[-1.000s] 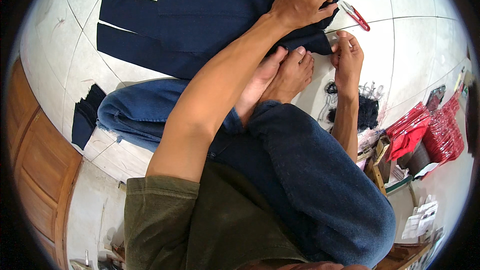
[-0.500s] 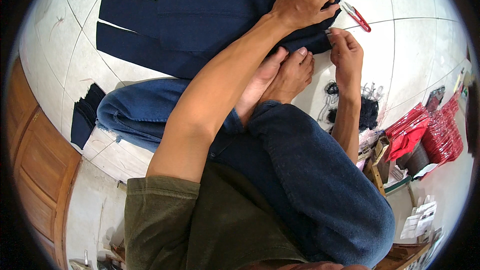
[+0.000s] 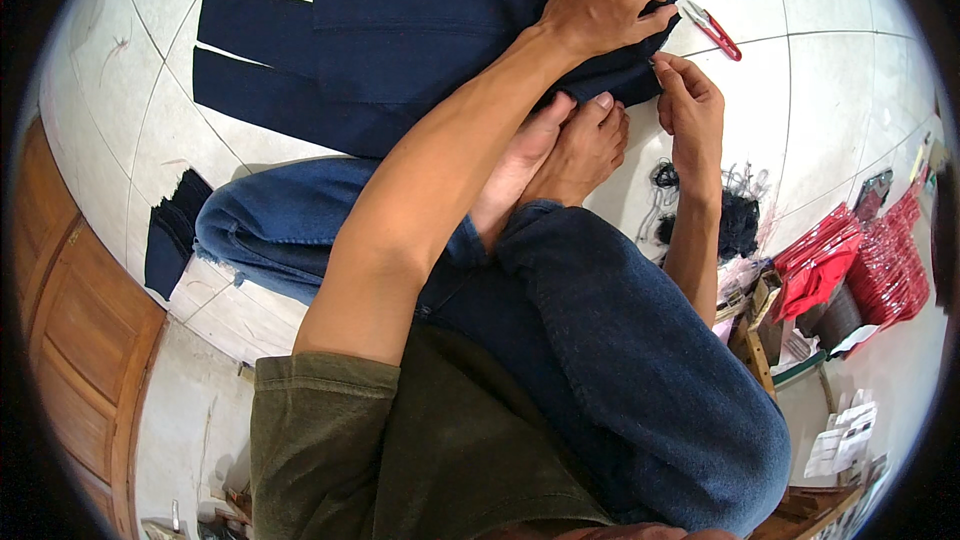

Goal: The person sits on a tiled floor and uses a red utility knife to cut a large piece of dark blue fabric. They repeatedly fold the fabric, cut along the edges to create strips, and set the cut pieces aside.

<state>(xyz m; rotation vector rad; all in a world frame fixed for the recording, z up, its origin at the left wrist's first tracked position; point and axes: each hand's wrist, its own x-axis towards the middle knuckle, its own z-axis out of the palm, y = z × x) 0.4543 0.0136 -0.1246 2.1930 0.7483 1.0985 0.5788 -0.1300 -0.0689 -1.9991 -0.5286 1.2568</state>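
Observation:
Navy cloth pieces [image 3: 420, 30] lie layered on the tiled floor past my feet, with two strips sticking out to the left. My left hand [image 3: 608, 2] is closed on the cloth near its right edge, knuckles up. Just below and to the right, my right hand [image 3: 692, 108] pinches thumb and forefinger together at the cloth's edge; what sits between the fingertips is too small to make out. Beside both hands, red-handled thread snips [image 3: 712, 32] rest on the tiles.
Dark thread scraps [image 3: 735, 220] are heaped beyond my right wrist. Red plastic-wrapped packs [image 3: 885, 265] and a wooden frame stand to the right. Frayed navy cloth pieces [image 3: 172, 240] lie left of my knee, near a wooden door [image 3: 90, 340]. My bare feet [image 3: 580, 155] touch the cloth's near edge.
My right hand has shifted very slightly left and up, its fingers still pinched. The left hand keeps its hold on the cloth, barely moving.

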